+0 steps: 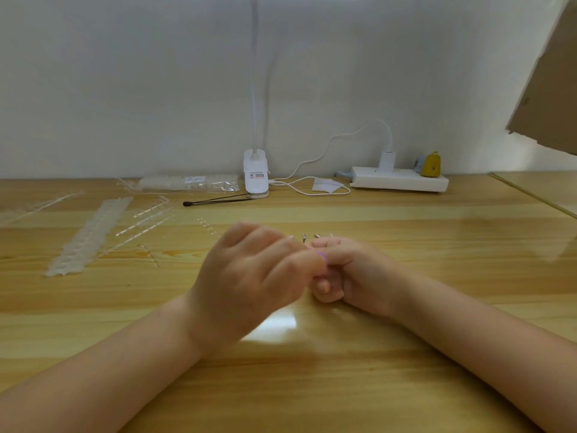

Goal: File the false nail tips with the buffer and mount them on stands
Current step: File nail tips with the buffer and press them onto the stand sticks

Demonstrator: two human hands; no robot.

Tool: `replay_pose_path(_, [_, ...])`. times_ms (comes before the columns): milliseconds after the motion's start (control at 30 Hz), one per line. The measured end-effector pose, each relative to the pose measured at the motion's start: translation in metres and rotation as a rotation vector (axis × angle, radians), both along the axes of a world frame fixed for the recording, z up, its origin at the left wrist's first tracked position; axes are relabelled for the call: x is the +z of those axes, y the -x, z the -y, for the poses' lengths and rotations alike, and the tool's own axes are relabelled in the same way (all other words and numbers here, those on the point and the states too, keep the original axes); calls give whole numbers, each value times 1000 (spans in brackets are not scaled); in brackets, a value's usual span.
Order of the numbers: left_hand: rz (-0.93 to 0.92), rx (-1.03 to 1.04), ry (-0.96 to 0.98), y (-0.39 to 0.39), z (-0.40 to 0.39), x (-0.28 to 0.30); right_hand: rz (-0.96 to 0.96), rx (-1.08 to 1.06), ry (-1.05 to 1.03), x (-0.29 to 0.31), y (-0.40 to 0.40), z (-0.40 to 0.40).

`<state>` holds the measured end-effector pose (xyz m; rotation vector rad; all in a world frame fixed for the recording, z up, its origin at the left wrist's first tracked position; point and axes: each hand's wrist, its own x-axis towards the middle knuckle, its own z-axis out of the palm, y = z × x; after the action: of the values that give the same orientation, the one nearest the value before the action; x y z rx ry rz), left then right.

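My hands meet above the middle of the wooden table (406, 385). My right hand (352, 273) is curled into a loose fist and pinches a small piece with a purple glint (321, 254) at its top. My left hand (249, 276), blurred, has its fingers curled, and its thumb and forefinger close on the same piece. Most of the piece is hidden, so I cannot tell what it is. Just behind my hands lie a few small loose tips (303, 237). A long white strip of false nail tips (90, 235) lies at the left.
Clear thin sticks (143, 226) lie beside the strip. At the back are a bag of tips (187, 184), a white lamp clamp (256, 175) with its cable, a black thin tool (218, 201) and a power strip (399, 179). A cardboard box (549, 89) hangs over the right.
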<state>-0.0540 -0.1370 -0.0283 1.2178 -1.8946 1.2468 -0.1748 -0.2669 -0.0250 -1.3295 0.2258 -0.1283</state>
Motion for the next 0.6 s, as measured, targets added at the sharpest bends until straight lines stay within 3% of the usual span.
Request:
replay_pose_path(133, [-36, 120, 49, -15, -5, 5, -18, -43, -76, 0, -1, 2])
replay_pose_path(300, [50, -26, 27, 9, 0, 0, 3, 31, -22, -1, -1, 2])
replay_pose_path(433, [-44, 120, 57, -14, -5, 6, -22, 19, -101, 0, 0, 6])
replay_pose_path(600, [-4, -41, -1, 4, -1, 0, -5, 77, -15, 0, 0, 4])
